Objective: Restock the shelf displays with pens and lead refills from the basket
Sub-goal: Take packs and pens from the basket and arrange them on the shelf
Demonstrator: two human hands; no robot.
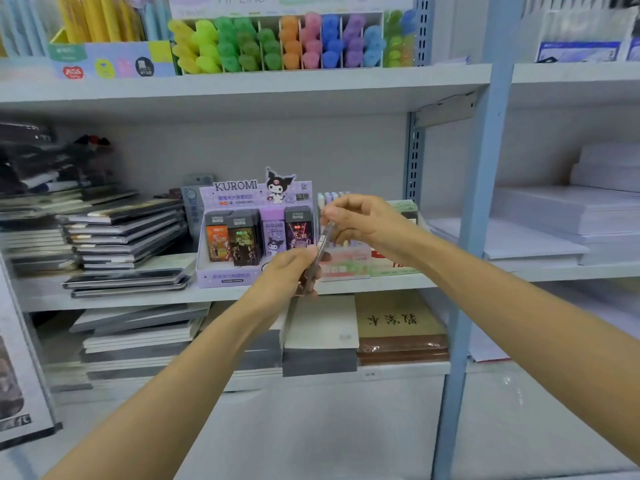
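Note:
A purple Kuromi display box [221, 273] of lead refills stands on the middle shelf, with several refill cases upright in it. In front of its right end my left hand [289, 271] grips the lower part of a slim dark refill case [320, 252], seen edge-on. My right hand [360, 221] pinches the top of the same case from above. To the right stands a pastel pen display [343, 263], partly hidden by my right hand. The basket is out of view.
Stacked dark notebooks [124, 230] fill the shelf's left part. Highlighters [287, 43] stand in a rack on the shelf above. Notebooks and a brown pad [398, 323] lie on the shelf below. A blue upright [481, 202] divides this bay from white paper stacks [568, 216].

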